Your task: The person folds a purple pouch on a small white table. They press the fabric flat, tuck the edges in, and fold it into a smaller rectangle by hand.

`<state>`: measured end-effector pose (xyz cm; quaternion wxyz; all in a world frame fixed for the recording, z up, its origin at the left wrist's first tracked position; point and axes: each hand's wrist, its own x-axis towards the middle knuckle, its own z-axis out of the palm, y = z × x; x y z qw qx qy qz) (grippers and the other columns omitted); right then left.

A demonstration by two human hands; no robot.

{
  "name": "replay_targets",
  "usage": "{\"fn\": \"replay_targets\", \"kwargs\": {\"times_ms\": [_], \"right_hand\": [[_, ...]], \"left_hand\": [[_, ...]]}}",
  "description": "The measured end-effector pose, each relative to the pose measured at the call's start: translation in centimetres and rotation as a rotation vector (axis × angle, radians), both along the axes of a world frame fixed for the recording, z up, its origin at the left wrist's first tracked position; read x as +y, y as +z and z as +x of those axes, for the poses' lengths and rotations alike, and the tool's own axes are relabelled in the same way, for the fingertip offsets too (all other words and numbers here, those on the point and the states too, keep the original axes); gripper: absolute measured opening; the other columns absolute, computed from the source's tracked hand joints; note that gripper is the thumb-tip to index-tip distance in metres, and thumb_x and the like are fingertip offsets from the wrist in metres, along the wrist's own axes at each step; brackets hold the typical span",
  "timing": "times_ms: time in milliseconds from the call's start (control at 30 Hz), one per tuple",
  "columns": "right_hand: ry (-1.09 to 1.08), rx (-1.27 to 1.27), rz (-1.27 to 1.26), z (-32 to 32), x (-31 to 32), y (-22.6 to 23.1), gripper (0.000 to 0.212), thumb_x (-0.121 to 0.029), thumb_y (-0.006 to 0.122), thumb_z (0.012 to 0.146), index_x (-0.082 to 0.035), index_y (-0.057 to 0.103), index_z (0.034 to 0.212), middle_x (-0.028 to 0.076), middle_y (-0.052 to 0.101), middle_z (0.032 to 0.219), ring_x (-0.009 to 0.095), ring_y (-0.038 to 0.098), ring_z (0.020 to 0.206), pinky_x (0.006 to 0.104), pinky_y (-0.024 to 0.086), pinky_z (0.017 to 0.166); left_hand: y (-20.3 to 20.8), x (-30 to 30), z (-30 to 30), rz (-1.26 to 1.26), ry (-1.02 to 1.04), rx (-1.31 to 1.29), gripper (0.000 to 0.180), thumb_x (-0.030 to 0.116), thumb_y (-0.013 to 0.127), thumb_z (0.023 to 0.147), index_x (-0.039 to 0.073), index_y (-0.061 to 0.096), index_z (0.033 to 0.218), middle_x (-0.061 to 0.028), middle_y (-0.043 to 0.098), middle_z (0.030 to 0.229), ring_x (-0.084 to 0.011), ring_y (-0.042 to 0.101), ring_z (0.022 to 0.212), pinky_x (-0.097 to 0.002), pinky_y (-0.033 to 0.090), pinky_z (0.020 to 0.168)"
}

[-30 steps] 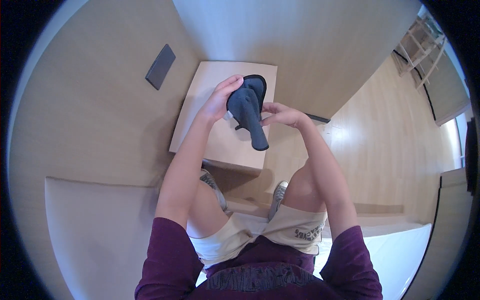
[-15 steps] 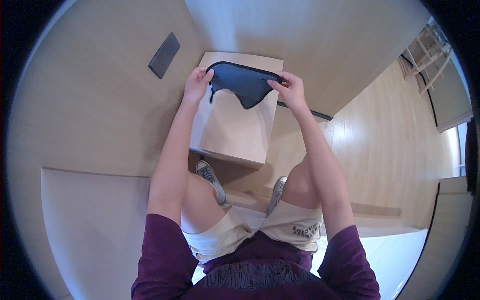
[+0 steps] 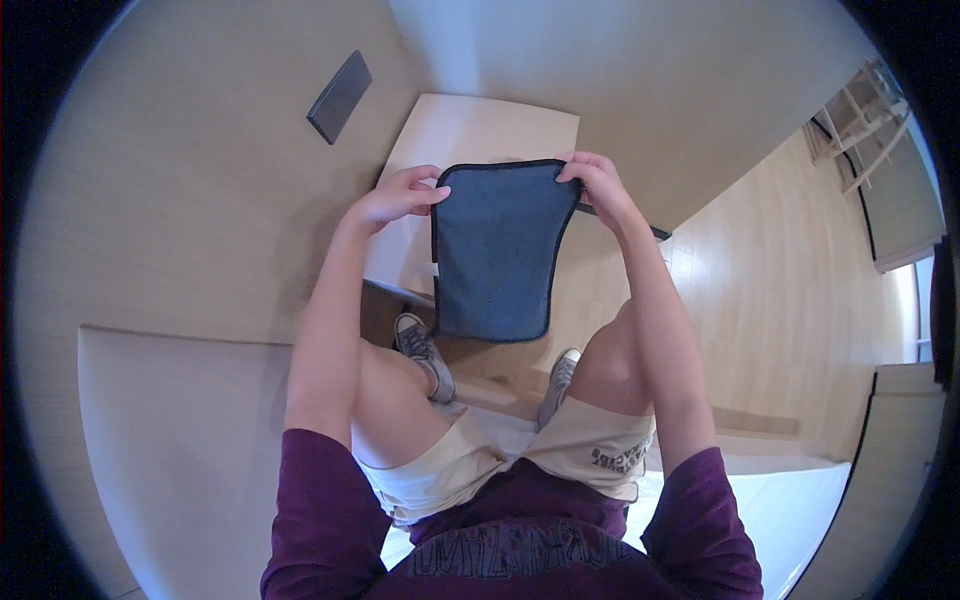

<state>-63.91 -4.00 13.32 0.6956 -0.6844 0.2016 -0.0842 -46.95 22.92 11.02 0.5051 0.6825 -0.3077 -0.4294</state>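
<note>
A dark blue-grey cloth (image 3: 497, 255) with black edging hangs spread out in front of me, roughly rectangular, a small white tag on its left edge. My left hand (image 3: 400, 198) pinches its upper left corner between thumb and fingers. At the upper right corner my right hand (image 3: 598, 184) grips the edge in the same way. Behind the cloth stands a pale wooden cabinet (image 3: 490, 120), its top partly covered by the cloth. The cloth's lower end hangs above the floor, near my shoes.
A dark flat panel (image 3: 340, 97) is on the wooden wall at the left. Pale bedding or a mattress (image 3: 185, 440) lies at lower left, a white sheet (image 3: 770, 520) at lower right. Wood flooring (image 3: 740, 300) stretches right, toward a wooden rack (image 3: 860, 120).
The cloth, folded up and tilted half a second ago, now hangs down at full length. Both hands have come lower and slightly nearer to me, still holding its corners.
</note>
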Motion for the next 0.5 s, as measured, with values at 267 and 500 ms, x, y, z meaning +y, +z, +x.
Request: {"fn": "replay_targets", "kwargs": {"times_ms": [267,500], "right_hand": [[-0.003,0.105,-0.249,2.6,-0.5,-4.7,0.016,0.001,0.069,0.071,-0.001,0.07,0.087,0.004,0.067,0.077,0.011,0.06,0.07,0.026,0.05,0.063],[-0.036,-0.005,-0.276,3.0,-0.8,-6.2,0.019,0.007,0.068,0.068,-0.002,0.071,0.085,0.004,0.068,0.078,0.014,0.063,0.076,0.0267,0.05,0.075]], "left_hand": [[-5.5,-1.0,1.7,0.204,0.179,-0.708,0.028,0.022,0.069,0.08,0.003,0.06,0.098,-0.013,0.066,0.09,-0.0248,0.064,0.086,-0.0367,0.049,0.077],[-5.8,-2.2,1.4,0.305,0.32,-0.283,0.029,0.024,0.069,0.08,0.004,0.06,0.099,-0.0126,0.067,0.09,-0.0246,0.064,0.084,-0.0357,0.049,0.077]]}}
